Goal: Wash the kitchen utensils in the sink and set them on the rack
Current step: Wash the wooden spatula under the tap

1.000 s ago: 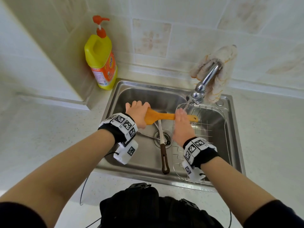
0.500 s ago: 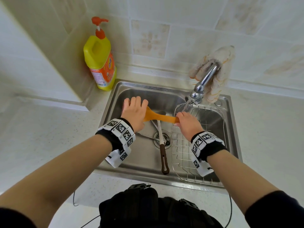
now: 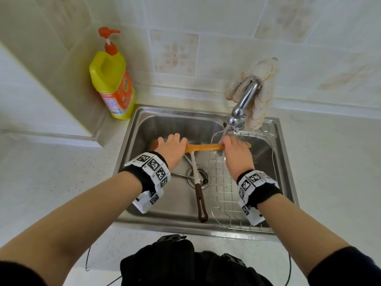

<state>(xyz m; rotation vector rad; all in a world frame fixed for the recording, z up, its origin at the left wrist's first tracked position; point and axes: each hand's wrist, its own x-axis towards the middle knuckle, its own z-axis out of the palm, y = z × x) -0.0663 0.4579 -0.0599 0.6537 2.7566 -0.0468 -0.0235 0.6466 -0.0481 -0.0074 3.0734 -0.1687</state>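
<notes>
Yellow dish soap bottle [image 3: 112, 83] stands far left of steel sink [image 3: 144, 124]. Left hand [image 3: 172, 150] grips the blade end of orange spatula [image 3: 203, 147], held level over the basin. Brown-handled utensil [image 3: 199, 190] lies by the drain. Right hand [image 3: 237, 155] clasps the spatula handle under faucet [image 3: 243, 104] water, above wire rack [image 3: 226, 195].
</notes>
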